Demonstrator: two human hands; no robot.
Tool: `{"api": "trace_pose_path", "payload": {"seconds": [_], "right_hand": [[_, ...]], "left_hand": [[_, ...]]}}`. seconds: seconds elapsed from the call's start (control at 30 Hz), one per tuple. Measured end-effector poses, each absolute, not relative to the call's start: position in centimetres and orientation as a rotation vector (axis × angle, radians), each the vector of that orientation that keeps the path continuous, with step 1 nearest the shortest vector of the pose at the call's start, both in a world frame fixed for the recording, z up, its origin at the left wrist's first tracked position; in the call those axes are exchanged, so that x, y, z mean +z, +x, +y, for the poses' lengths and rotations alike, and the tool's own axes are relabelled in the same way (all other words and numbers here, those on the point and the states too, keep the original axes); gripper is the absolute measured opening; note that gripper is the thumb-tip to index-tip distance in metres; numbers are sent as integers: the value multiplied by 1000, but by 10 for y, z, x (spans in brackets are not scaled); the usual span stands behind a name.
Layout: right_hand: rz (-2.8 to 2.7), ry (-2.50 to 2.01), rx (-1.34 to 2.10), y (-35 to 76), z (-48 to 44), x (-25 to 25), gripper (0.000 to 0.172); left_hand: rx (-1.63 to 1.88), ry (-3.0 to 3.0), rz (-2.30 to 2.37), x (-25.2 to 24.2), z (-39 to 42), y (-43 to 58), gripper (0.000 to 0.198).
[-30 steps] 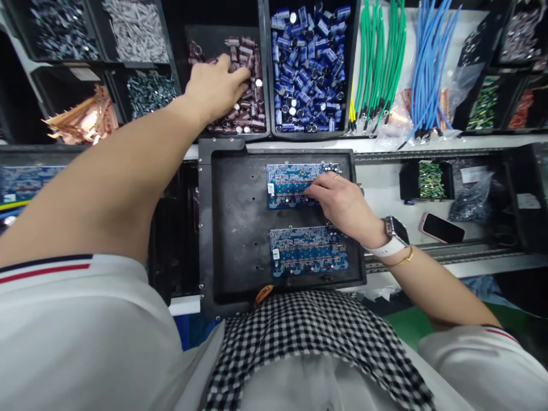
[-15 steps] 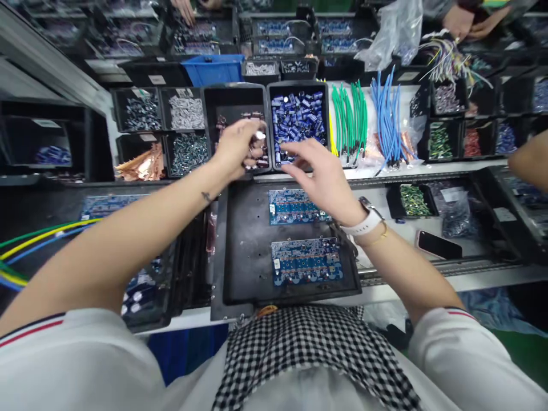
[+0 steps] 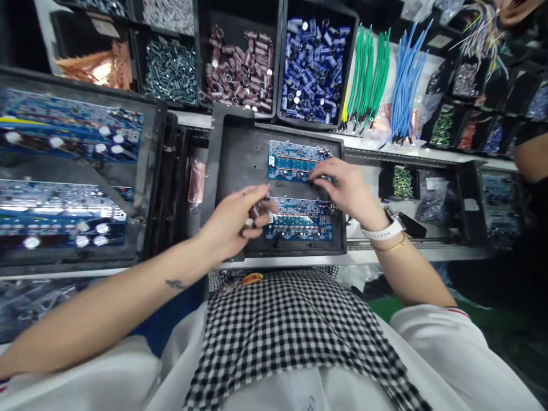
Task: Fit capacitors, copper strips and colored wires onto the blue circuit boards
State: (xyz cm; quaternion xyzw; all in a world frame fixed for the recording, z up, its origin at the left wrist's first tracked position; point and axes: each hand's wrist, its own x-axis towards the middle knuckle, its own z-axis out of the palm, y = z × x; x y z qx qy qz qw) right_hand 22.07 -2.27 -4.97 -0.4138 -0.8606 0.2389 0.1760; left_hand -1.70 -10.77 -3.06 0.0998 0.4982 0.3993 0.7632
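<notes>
Brown capacitors (image 3: 257,211), clutched in the left hand (image 3: 233,222), have been brought from their bin (image 3: 240,20), so stock is held near 2 circuit boards (image 3: 302,228). At the upper board (image 3: 291,155), whether the right hand (image 3: 349,191) is pinching cannot be told.

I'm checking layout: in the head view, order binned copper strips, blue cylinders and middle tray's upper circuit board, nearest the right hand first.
1. Upper circuit board: at the right hand.
2. Blue cylinders: farther ahead.
3. Copper strips: far left.
</notes>
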Motion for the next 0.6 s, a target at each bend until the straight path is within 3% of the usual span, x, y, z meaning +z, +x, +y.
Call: {"api": "trace_pose_path", "payload": {"seconds": [0.2, 0.6], "right_hand": [[-2541, -1237, 509, 211, -12, -67, 15], [-2649, -1265, 423, 210, -9, -61, 18]], "left_hand": [[785, 114, 800, -34, -131, 0, 21], [857, 51, 812, -41, -124, 3, 18]]}}
